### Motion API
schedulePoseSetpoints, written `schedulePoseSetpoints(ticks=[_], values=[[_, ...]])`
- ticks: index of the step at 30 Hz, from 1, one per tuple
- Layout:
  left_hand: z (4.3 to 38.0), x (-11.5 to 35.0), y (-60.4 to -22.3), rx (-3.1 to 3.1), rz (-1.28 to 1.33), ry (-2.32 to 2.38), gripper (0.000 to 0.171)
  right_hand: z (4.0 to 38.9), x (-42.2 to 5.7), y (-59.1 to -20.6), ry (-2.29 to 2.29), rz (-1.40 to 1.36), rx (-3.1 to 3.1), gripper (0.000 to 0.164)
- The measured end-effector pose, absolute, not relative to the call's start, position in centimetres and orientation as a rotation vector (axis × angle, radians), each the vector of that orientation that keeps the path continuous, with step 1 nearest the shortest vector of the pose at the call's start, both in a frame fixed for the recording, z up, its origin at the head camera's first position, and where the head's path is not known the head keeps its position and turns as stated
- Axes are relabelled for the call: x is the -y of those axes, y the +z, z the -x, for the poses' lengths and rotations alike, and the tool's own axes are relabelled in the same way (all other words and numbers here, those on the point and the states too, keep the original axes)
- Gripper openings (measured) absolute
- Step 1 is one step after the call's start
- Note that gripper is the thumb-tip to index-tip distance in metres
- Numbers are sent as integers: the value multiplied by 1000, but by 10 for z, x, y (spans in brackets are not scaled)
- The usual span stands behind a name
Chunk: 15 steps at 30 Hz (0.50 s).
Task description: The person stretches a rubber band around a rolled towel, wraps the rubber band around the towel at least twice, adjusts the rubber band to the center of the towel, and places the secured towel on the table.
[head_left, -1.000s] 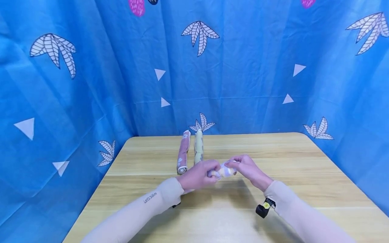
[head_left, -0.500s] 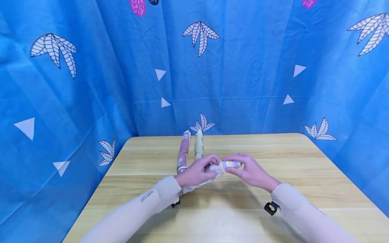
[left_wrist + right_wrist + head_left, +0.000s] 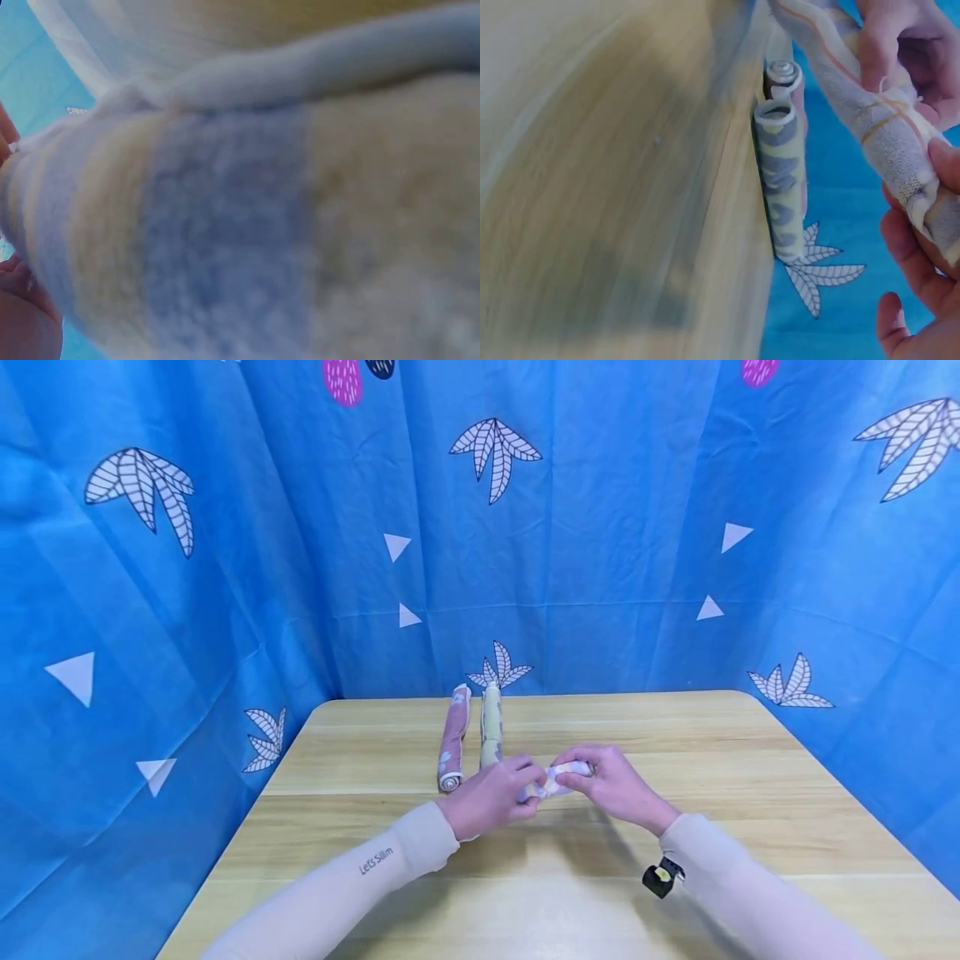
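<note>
A rolled towel (image 3: 555, 783) with pale purple and cream stripes is held between both hands above the table. My left hand (image 3: 491, 797) grips its middle part, thumb and fingers curled around it. My right hand (image 3: 615, 785) pinches the roll near its right end. In the right wrist view a thin tan line, like a band, circles the towel (image 3: 889, 139) between the hands; whether it is a loose band or a stripe is unclear. The striped towel (image 3: 225, 225) fills most of the left wrist view, with a few fingers (image 3: 26, 315) at the left edge.
Two more rolled towels lie side by side on the wooden table (image 3: 675, 752) behind the left hand: a mauve one (image 3: 453, 735) and a pale green one (image 3: 491, 727). A blue patterned curtain (image 3: 615, 527) encloses the table at the back and sides.
Both hands stay on the striped towel, shifting slightly. The left fingers opened around the roll half a second ago and have closed in again. The other rolls have not moved.
</note>
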State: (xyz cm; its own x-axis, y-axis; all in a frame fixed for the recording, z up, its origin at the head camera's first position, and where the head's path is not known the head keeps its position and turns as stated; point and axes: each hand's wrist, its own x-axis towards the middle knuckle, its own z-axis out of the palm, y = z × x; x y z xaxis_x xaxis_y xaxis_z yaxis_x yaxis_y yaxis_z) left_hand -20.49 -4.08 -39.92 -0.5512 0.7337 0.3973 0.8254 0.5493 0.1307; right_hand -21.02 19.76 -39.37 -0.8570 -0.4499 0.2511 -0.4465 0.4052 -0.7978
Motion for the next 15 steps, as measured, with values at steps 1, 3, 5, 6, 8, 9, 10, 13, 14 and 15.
schedulePoseSetpoints(ticks=[1, 3, 5, 6, 8, 9, 10, 13, 14, 15], values=[[205, 40, -400, 2499, 1293, -440, 20, 210, -197, -394, -1498, 835, -2619, 17], [205, 40, -401, 2499, 1296, -443, 17, 211, -196, -396, -1513, 812, -2611, 17], [205, 41, -403, 2490, 1303, -454, 15, 212, -196, -396, -1537, 768, -2593, 18], [205, 41, -403, 2485, 1313, -467, 15, 212, -196, -396, -1553, 746, -2580, 19], [206, 43, -404, 2474, 1334, -488, 15, 213, -196, -396, -1579, 700, -2565, 20], [206, 44, -404, 2478, 1343, -511, 16, 213, -197, -396, -1589, 677, -2559, 21], [207, 45, -404, 2488, 1344, -532, 16, 213, -197, -397, -1601, 659, -2547, 23], [208, 47, -405, 2562, 1295, -691, 15, 213, -199, -397, -1622, 640, -2528, 28], [208, 48, -405, 2593, 1264, -779, 15, 213, -200, -397, -1622, 652, -2531, 30], [209, 49, -404, 2621, 1230, -881, 14, 213, -200, -397, -1619, 675, -2543, 31]])
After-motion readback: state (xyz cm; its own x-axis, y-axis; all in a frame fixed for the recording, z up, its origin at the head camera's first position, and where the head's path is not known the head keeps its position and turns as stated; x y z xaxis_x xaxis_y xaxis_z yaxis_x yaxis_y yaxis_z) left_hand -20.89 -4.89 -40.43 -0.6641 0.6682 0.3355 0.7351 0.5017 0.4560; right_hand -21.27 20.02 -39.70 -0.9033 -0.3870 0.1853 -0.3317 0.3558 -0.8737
